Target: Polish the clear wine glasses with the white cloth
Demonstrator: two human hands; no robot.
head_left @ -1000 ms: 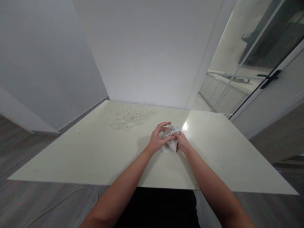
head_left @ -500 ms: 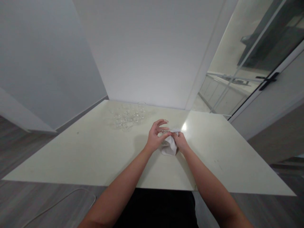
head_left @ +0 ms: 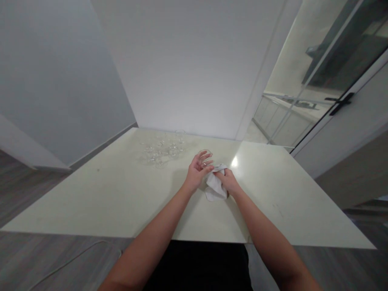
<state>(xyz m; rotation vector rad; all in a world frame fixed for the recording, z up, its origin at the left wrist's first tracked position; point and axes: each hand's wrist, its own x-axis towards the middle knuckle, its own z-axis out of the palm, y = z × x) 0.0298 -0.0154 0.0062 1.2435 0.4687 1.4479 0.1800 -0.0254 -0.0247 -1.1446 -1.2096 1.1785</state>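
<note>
My left hand (head_left: 197, 169) is curled around a clear glass (head_left: 205, 154), whose round rim faces up and away from me. My right hand (head_left: 228, 180) grips a white cloth (head_left: 216, 189) that hangs down in folds just right of the glass. The cloth's upper part lies against the glass's lower side, where fingers and fabric hide the shape. Both hands are held close together above the middle of the white table (head_left: 121, 194).
Several clear glasses (head_left: 160, 151) stand grouped at the table's back left, hard to tell apart. A white wall panel (head_left: 188, 81) rises behind the table. To the right is a glazed door with a black handle (head_left: 342, 104). A cable (head_left: 69, 262) lies on the floor.
My left hand has turned so the glass's rim now shows above its fingers. The right hand and cloth have shifted slightly left, and the cloth hangs a little looser.
</note>
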